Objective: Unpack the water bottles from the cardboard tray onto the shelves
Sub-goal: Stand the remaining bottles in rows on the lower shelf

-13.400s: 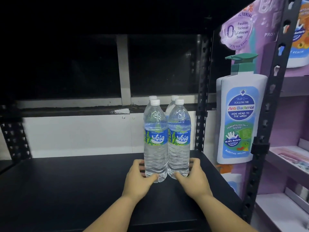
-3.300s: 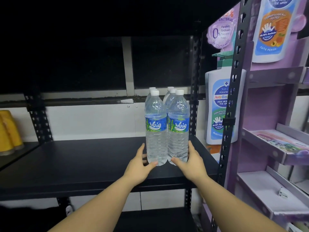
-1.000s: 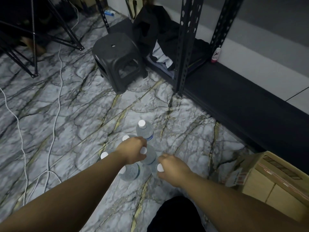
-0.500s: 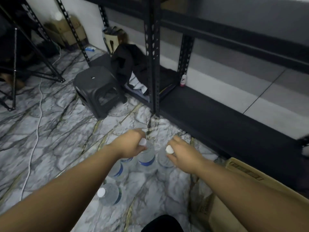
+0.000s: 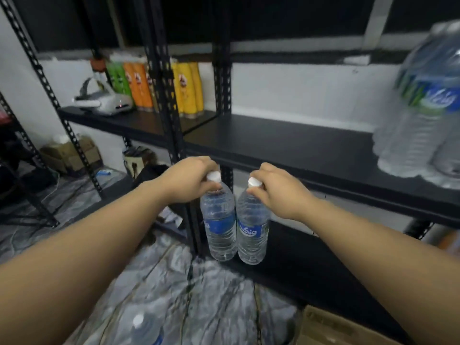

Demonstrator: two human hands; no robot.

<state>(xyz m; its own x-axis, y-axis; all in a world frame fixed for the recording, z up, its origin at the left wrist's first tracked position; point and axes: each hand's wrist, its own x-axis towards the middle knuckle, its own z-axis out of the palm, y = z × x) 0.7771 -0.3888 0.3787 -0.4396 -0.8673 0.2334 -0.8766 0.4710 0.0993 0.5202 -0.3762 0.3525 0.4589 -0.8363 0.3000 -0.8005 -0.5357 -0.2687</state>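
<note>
Item, carry to shelf (image 5: 286,143). My left hand (image 5: 191,179) grasps the left bottle (image 5: 220,220) by its neck; my right hand (image 5: 276,189) pinches the right bottle (image 5: 251,230), both hanging below the shelf edge. Lift clear, land upright beside the stocked bottles (image 5: 420,115), which look blurred.

Black slotted-steel racking (image 5: 221,78) stands against a white wall (image 5: 293,92), with dark window panes (image 5: 293,18) above it. The floor (image 5: 174,290) is grey veined marble tile. On the left rack sit orange, green and yellow pouches (image 5: 159,88) beside a white headset (image 5: 102,99). Cardboard boxes (image 5: 71,151) rest on the floor by the far wall. The light is dim.
</note>
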